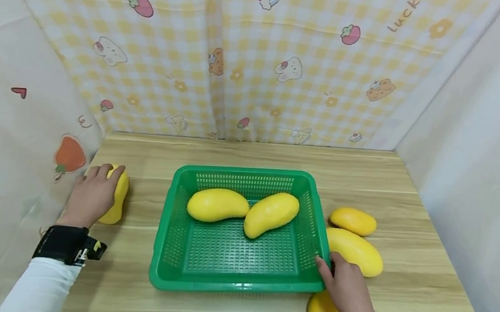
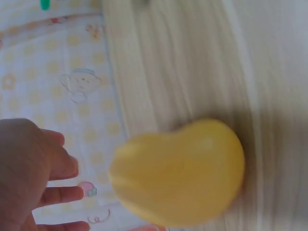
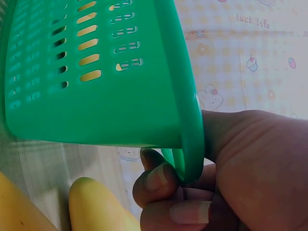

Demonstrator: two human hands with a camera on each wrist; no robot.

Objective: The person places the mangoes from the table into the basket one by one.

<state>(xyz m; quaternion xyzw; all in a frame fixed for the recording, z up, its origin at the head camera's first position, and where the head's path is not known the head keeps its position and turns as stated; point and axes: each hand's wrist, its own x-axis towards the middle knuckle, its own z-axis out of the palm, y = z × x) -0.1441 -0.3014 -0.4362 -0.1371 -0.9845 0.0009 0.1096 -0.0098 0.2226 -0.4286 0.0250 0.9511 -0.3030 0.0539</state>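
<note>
My left hand rests over mango at table's left edge, fingers loose across its top, not yet closed round it. My right hand pinches green basket rim at its near right corner, thumb underneath. Two mangoes inside basket, touching. Three more mangoes on wooden table just right of basket, one partly hidden under right hand.

Mango (half hidden) under right hand; left-wrist view blurred.

Staged tabletop booth: cartoon cloth backdrop, wooden table
</note>
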